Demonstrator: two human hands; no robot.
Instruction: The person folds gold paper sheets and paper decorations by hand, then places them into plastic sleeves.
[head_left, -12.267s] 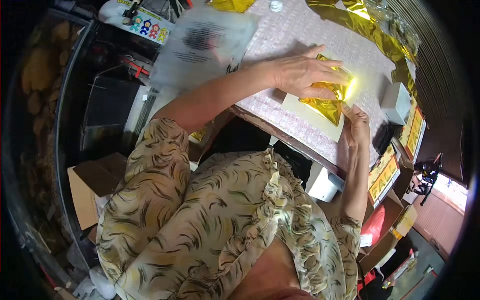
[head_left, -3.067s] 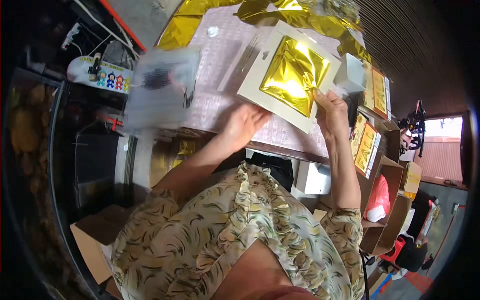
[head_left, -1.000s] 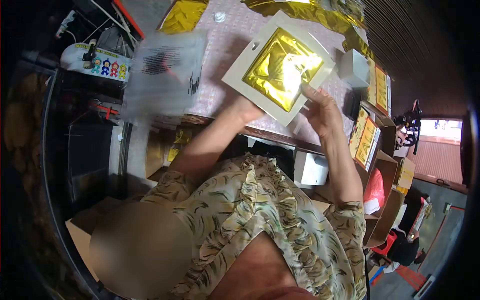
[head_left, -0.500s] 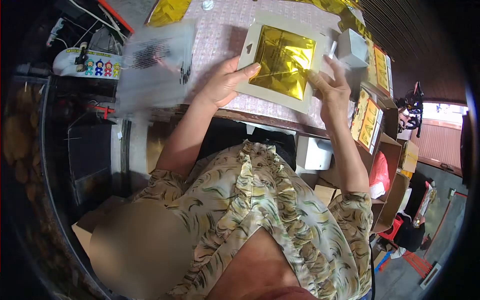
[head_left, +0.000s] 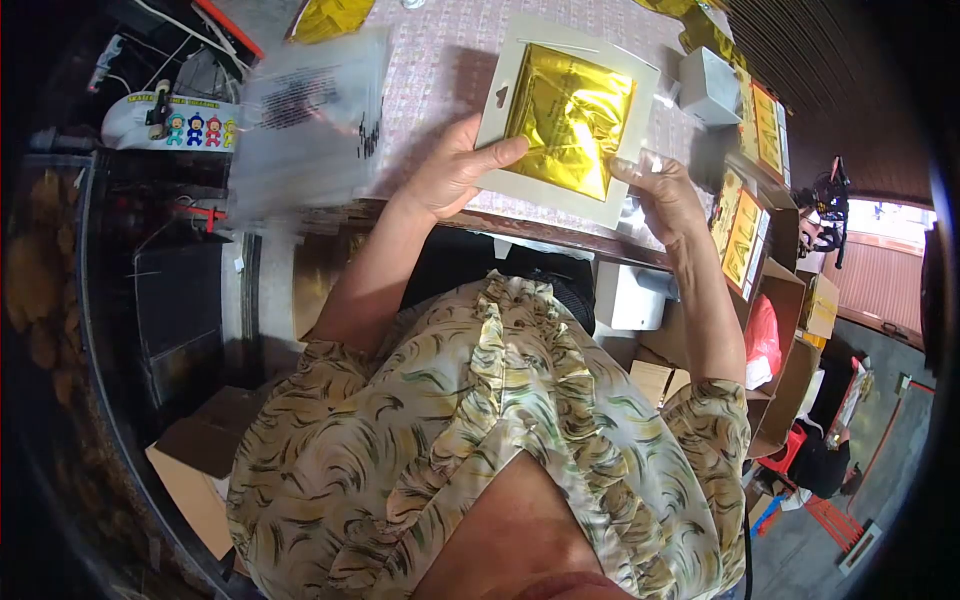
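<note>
A pale backing card [head_left: 560,197] with a hang hole near its left edge is held up over the table, tilted. A shiny gold foil packet [head_left: 572,112] covers the middle of its front. My left hand [head_left: 452,172] grips the card's left side, thumb on the front at the foil's edge and fingers behind. At the lower right side my right hand [head_left: 672,200] pinches the card, its thumb near the foil. A thin white strip [head_left: 555,44] shows along the card's top. Something clear glints by my right fingers; I cannot make it out.
A stack of printed clear plastic bags [head_left: 310,125] lies at the table's left. To the right stand a white box [head_left: 710,88] and printed cartons [head_left: 742,235]. Gold foil [head_left: 330,18] lies at the back left. The table's front edge [head_left: 540,232] runs below the card.
My right hand has lowered, and its raised fingers have closed in at the card's side. The thin white piece near those fingers no longer shows there. A white strip now shows along the card's top.
</note>
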